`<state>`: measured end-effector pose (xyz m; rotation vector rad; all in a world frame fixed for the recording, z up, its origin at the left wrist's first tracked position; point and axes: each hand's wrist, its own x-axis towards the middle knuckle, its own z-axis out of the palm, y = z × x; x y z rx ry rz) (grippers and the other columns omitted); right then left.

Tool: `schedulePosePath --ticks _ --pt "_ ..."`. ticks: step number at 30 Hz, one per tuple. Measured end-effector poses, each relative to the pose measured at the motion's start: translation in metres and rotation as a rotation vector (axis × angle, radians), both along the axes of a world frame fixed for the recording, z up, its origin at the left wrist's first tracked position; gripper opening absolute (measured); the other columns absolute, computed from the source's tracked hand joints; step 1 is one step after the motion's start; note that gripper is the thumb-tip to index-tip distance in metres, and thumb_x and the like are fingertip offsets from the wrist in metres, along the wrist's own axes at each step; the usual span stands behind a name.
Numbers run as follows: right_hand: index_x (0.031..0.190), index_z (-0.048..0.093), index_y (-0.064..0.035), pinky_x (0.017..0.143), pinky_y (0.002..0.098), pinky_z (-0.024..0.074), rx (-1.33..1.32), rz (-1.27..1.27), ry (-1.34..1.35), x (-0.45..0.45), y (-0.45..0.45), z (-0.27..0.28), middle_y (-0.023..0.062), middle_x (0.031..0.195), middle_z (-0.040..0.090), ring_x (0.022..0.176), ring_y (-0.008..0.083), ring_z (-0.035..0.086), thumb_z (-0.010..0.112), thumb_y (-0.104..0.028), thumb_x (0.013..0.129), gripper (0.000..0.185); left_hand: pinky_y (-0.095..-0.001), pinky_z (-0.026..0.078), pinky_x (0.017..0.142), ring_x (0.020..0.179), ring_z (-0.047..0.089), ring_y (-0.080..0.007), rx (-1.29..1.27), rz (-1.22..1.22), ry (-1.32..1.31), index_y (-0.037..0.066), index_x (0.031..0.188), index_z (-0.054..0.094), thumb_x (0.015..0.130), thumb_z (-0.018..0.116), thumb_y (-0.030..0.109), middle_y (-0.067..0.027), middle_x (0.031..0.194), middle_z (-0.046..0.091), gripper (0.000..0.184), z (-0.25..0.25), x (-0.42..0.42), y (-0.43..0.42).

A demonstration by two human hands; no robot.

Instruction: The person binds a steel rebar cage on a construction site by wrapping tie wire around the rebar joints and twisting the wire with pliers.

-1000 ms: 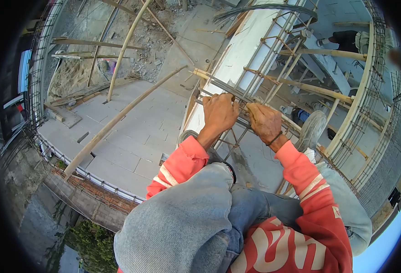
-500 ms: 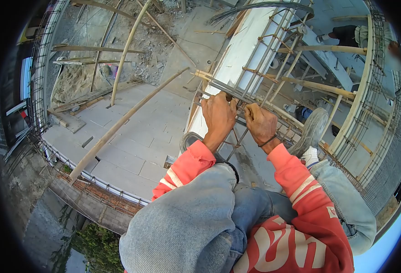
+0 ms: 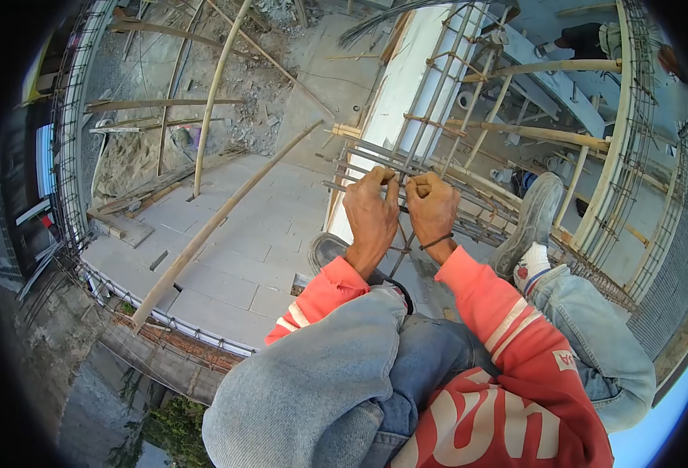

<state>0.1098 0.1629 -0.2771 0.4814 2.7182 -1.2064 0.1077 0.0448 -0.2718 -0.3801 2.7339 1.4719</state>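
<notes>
Both hands meet over a crossing of steel rebars (image 3: 422, 103) in the middle of the view. My left hand (image 3: 370, 212) is closed, its thumb and fingers pinched together at the near side of the bars. Close beside it, my right hand (image 3: 433, 207) is also closed, with fingertips curled in toward the left ones. Anything between the fingers is too small or hidden to make out. Below the hands, more rebars run downward between my shoes (image 3: 533, 226).
A white formwork board (image 3: 387, 93) runs under the rebars. Grey slab blocks (image 3: 227, 234) spread to the left, crossed by a wooden pole (image 3: 227, 222). To the right stand wooden props (image 3: 570, 66) and a rebar cage (image 3: 633, 156). Another person (image 3: 594, 39) is at the upper right.
My right hand has shifted left and up, closer to my left hand. My left hand has turned and its fingertips now show more plainly. The view has tilted slightly.
</notes>
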Motion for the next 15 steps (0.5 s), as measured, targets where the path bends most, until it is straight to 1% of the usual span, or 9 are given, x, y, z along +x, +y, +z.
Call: schedulePosePath --ticks 2,4,6,7,9,10,12,14,15 --pt "0.078 0.069 -0.0017 0.058 0.0427 0.0508 0.007 -0.007 -0.041 -0.001 -0.001 0.002 0.0151 0.068 0.069 0.061 0.0337 0.068 0.074 -0.015 0.083 0.015 -0.0370 0.053 0.066 0.070 0.072 -0.0320 0.133 0.094 -0.047 -0.001 0.092 0.073 0.088 0.071 0.008 -0.0185 0.083 0.074 0.010 -0.003 0.002 0.007" --pt "0.079 0.069 -0.0006 0.059 0.0419 0.0517 0.019 -0.011 -0.076 -0.009 0.006 0.007 0.0162 0.068 0.069 0.062 0.0335 0.068 0.074 -0.015 0.082 0.016 -0.0362 0.053 0.069 0.073 0.072 -0.0310 0.159 0.128 -0.026 0.000 0.093 0.074 0.088 0.072 0.010 -0.0193 0.083 0.073 0.011 -0.008 0.006 0.010" --pt "0.079 0.071 -0.0001 0.064 0.0426 0.0540 0.058 0.239 -0.220 -0.027 0.022 0.021 0.0194 0.067 0.069 0.066 0.0356 0.070 0.073 -0.014 0.081 0.014 -0.0371 0.053 0.072 0.076 0.072 -0.0314 0.202 0.159 -0.051 0.001 0.094 0.075 0.088 0.073 0.011 -0.0179 0.085 0.074 0.012 -0.004 0.009 0.011" --pt "0.079 0.071 -0.0001 0.064 0.0426 0.0540 0.063 0.245 -0.223 -0.039 0.029 0.030 0.0194 0.067 0.069 0.066 0.0356 0.070 0.073 -0.014 0.081 0.014 -0.0371 0.053 0.072 0.076 0.072 -0.0314 0.206 0.165 -0.054 0.001 0.094 0.075 0.088 0.073 0.011 -0.0179 0.085 0.074 0.012 -0.004 0.010 0.012" --pt "0.084 0.073 -0.0009 0.070 0.0442 0.0561 0.337 0.714 -0.298 -0.073 0.039 0.050 0.0218 0.073 0.070 0.074 0.0377 0.072 0.072 -0.014 0.079 0.014 -0.0383 0.053 0.074 0.079 0.072 -0.0312 0.210 0.173 -0.029 0.002 0.094 0.077 0.086 0.075 0.013 -0.0163 0.087 0.075 0.013 -0.006 0.010 0.013" --pt "0.084 0.073 -0.0009 0.070 0.0442 0.0561 0.341 0.717 -0.295 -0.087 0.031 0.062 0.0218 0.073 0.070 0.074 0.0377 0.072 0.072 -0.014 0.079 0.014 -0.0383 0.053 0.074 0.079 0.072 -0.0312 0.213 0.177 -0.026 0.002 0.094 0.077 0.086 0.075 0.013 -0.0163 0.087 0.075 0.013 -0.007 0.010 0.013" --pt "0.087 0.075 -0.0031 0.072 0.0469 0.0569 0.668 1.034 -0.240 -0.112 0.001 0.076 0.0218 0.080 0.072 0.081 0.0384 0.073 0.069 -0.012 0.081 0.012 -0.0397 0.053 0.075 0.080 0.070 -0.0320 0.201 0.128 0.056 0.003 0.094 0.077 0.085 0.077 0.010 -0.0153 0.089 0.075 0.012 -0.011 0.011 0.012" --pt "0.083 0.073 -0.0038 0.068 0.0471 0.0564 0.581 1.264 -0.087 -0.139 -0.013 0.056 0.0189 0.085 0.073 0.082 0.0412 0.072 0.069 -0.010 0.077 0.010 -0.0405 0.053 0.074 0.080 0.070 -0.0325 0.145 0.098 0.100 0.003 0.093 0.076 0.084 0.077 0.009 -0.0149 0.088 0.075 0.011 -0.016 0.011 0.011" --pt "0.086 0.074 -0.0060 0.070 0.0469 0.0566 0.574 1.327 -0.032 -0.148 -0.021 0.040 0.0183 0.086 0.074 0.085 0.0391 0.072 0.074 -0.014 0.075 0.014 -0.0413 0.052 0.074 0.080 0.070 -0.0330 0.090 0.060 0.141 0.003 0.093 0.075 0.083 0.077 0.007 -0.0146 0.088 0.075 0.011 -0.018 0.012 0.010"
